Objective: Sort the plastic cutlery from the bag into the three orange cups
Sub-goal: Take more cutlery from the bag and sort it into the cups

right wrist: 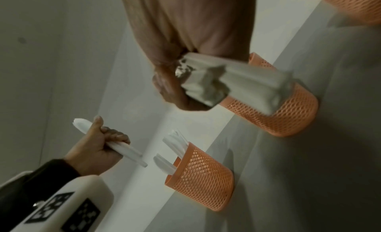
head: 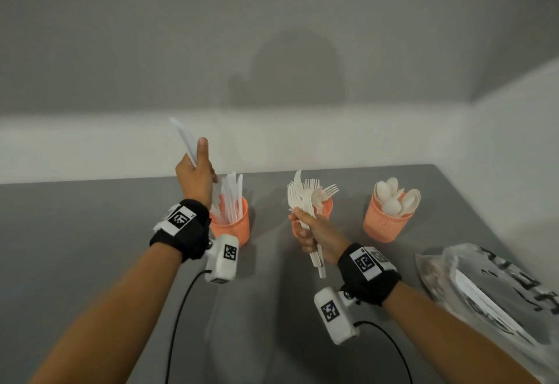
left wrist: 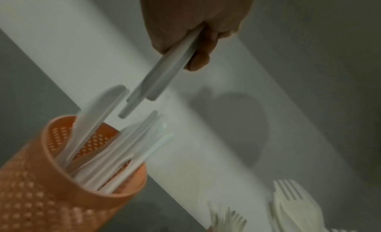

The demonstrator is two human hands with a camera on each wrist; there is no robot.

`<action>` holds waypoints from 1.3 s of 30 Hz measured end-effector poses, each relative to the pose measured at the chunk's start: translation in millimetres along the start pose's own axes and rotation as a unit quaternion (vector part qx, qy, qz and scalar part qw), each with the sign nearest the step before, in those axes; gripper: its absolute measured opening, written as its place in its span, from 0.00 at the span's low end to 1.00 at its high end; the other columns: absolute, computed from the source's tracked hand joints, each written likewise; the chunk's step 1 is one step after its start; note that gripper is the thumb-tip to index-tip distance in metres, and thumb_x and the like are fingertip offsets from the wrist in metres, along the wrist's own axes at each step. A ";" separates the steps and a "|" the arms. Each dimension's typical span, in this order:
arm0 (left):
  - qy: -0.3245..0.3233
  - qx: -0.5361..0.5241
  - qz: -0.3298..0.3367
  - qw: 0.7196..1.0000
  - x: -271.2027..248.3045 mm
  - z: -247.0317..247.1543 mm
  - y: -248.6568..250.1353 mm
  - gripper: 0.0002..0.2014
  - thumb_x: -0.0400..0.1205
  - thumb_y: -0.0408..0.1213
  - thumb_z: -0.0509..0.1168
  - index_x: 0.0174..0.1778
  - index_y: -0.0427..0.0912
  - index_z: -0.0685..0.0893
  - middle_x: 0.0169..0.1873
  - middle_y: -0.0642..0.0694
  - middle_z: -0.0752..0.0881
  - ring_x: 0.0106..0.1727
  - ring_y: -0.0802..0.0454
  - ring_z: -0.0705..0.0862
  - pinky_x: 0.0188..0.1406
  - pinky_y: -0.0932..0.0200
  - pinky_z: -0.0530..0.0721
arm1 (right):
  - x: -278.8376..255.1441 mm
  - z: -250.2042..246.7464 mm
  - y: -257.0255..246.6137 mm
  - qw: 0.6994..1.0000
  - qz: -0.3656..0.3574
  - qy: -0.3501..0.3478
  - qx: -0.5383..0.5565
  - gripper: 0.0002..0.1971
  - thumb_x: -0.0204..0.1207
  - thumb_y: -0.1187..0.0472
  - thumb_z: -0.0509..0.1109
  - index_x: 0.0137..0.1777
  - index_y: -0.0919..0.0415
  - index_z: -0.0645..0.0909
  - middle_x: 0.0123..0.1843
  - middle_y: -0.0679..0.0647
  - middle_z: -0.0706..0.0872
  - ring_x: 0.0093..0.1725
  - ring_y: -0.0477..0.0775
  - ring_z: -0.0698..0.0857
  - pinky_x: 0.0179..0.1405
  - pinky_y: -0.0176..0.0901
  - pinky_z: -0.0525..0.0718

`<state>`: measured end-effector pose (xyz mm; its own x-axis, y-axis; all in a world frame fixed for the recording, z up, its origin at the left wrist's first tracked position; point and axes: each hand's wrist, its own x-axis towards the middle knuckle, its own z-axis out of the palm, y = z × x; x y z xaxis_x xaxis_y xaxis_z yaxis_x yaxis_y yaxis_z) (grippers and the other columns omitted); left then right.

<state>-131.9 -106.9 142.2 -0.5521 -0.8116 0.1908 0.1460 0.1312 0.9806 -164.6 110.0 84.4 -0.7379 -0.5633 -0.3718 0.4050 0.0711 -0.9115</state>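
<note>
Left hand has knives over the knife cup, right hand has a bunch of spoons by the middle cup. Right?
Not spoons: the head view shows the right hand gripping a bunch of forks. The spoons already sit in the rightmost cup. The rest holds: the left hand holds knives above the knife cup.

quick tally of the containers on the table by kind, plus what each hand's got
orange cups: 3 (knives, forks, spoons)
plastic bags: 1
total containers: 4
left hand: holds knives
right hand: holds a mixed bundle, mostly forks
</note>
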 end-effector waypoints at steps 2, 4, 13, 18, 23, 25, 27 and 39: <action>-0.004 0.019 0.011 1.000 6.6 1.6 -5.8 0.23 0.83 0.53 0.59 0.25 0.42 0.69 0.20 0.44 0.72 0.16 0.61 0.73 0.24 0.68 0.77 | 1.8 1.3 -3.4 1.000 0.001 -0.001 -0.001 0.13 0.84 0.50 0.57 0.43 0.56 0.76 0.22 0.48 0.69 0.14 0.40 0.65 0.12 0.30 0.64; -0.017 0.042 0.010 0.999 8.1 2.8 -17.9 0.23 0.82 0.53 0.60 0.27 0.40 0.70 0.20 0.43 0.73 0.16 0.63 0.73 0.24 0.70 0.76 | 3.2 2.5 -5.2 1.000 0.004 -0.002 -0.005 0.13 0.84 0.51 0.57 0.44 0.57 0.77 0.25 0.50 0.71 0.15 0.41 0.68 0.12 0.30 0.65; -0.061 0.092 0.023 0.994 -4.6 0.8 -62.4 0.12 0.76 0.40 0.72 0.34 0.45 0.75 0.28 0.49 0.81 0.30 0.50 0.81 0.39 0.59 0.80 | 10.2 10.2 -5.1 1.000 0.020 -0.007 -0.010 0.13 0.84 0.51 0.57 0.45 0.57 0.78 0.23 0.50 0.76 0.18 0.43 0.72 0.14 0.31 0.66; -0.115 0.226 0.126 0.959 2.9 -1.9 -70.3 0.08 0.79 0.37 0.67 0.36 0.39 0.79 0.28 0.48 0.78 0.32 0.51 0.76 0.33 0.61 0.73 | 12.3 17.7 -7.3 1.000 0.010 -0.018 -0.011 0.13 0.84 0.53 0.58 0.47 0.58 0.79 0.19 0.47 0.74 0.17 0.43 0.73 0.17 0.33 0.71; -0.116 0.317 0.233 0.912 -5.5 -3.6 -57.5 0.20 0.81 0.48 0.57 0.41 0.36 0.86 0.40 0.42 0.86 0.51 0.43 0.77 0.50 0.51 0.76 | 6.6 21.1 -9.5 0.999 0.024 -0.041 0.019 0.13 0.84 0.53 0.57 0.48 0.59 0.79 0.17 0.45 0.68 0.15 0.41 0.70 0.17 0.33 0.72; -0.096 0.281 0.246 0.923 -15.3 1.6 -37.2 0.19 0.81 0.48 0.54 0.44 0.38 0.86 0.43 0.45 0.86 0.51 0.48 0.77 0.50 0.58 0.72 | 3.6 21.4 -9.3 0.999 0.027 -0.045 0.012 0.13 0.84 0.52 0.57 0.49 0.58 0.80 0.17 0.45 0.68 0.14 0.41 0.67 0.15 0.32 0.69; -0.119 0.218 0.204 0.947 -28.2 10.6 -17.8 0.15 0.83 0.46 0.58 0.45 0.40 0.85 0.41 0.48 0.85 0.47 0.52 0.79 0.46 0.60 0.75 | -0.2 21.9 -8.6 0.999 0.028 -0.044 0.000 0.13 0.84 0.51 0.57 0.49 0.56 0.81 0.17 0.44 0.68 0.14 0.41 0.66 0.15 0.32 0.68; -0.223 0.266 0.085 0.934 -76.3 43.7 -5.7 0.11 0.80 0.39 0.63 0.42 0.35 0.86 0.44 0.41 0.88 0.46 0.44 0.85 0.49 0.53 0.82 | -32.5 11.6 6.0 0.998 -0.030 -0.021 -0.055 0.17 0.84 0.48 0.55 0.61 0.57 0.78 0.24 0.48 0.70 0.17 0.42 0.68 0.17 0.33 0.71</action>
<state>-126.5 -20.8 124.0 -0.8624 -0.4515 0.2290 -0.1013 0.5971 0.7958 -131.8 119.2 93.1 -0.7357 -0.6024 -0.3098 0.2973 0.1238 -0.9467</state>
